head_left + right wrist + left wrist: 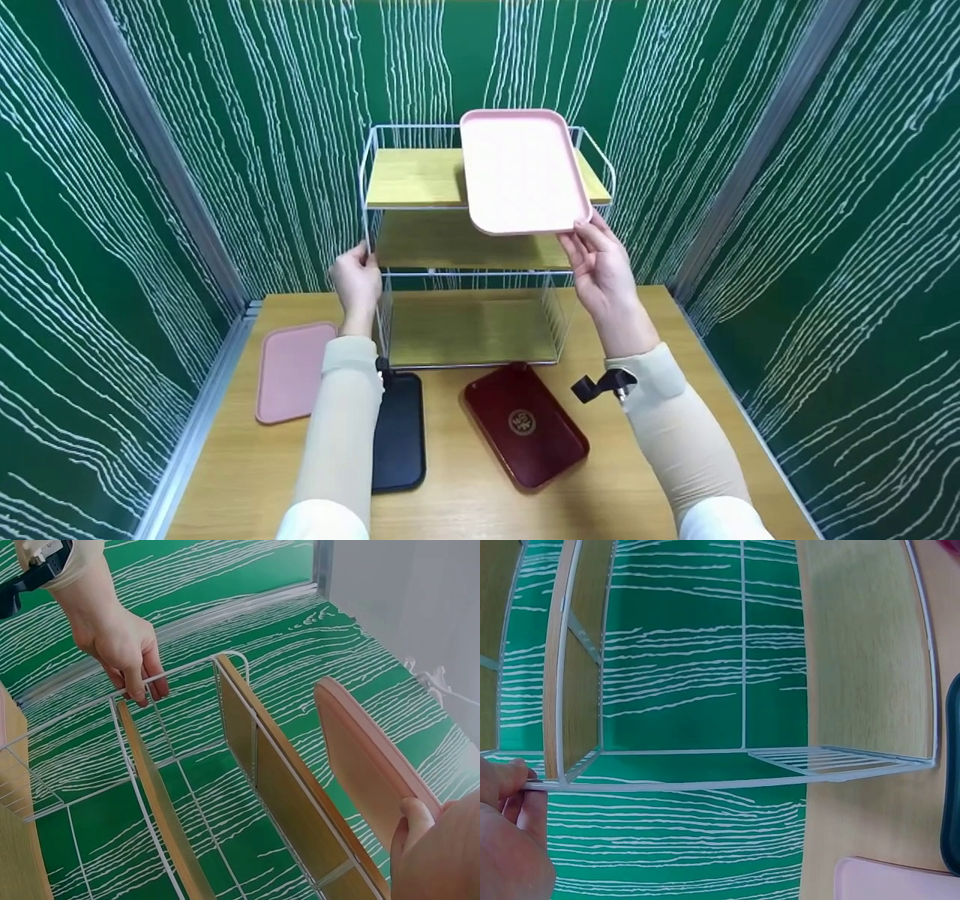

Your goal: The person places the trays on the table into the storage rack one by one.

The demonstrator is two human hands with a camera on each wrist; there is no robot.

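Observation:
A light pink tray (525,172) is held up over the top board of a white wire rack (414,178). My right hand (604,268) pinches it at its near right corner, thumb on the upper face. In the right wrist view the same tray (364,750) is seen edge-on, apart from the top board (300,784). My left hand (355,281) grips the wire of the rack's left front side, near the middle board. In the left wrist view its fingertips (514,774) pinch that wire by the board's end.
On the wooden table (622,480) lie a dusky pink tray (289,371) at left, a black tray (400,435) partly behind the left forearm, and a dark red tray (525,442) with a round emblem before the rack. Green white-streaked walls (472,60) surround the table.

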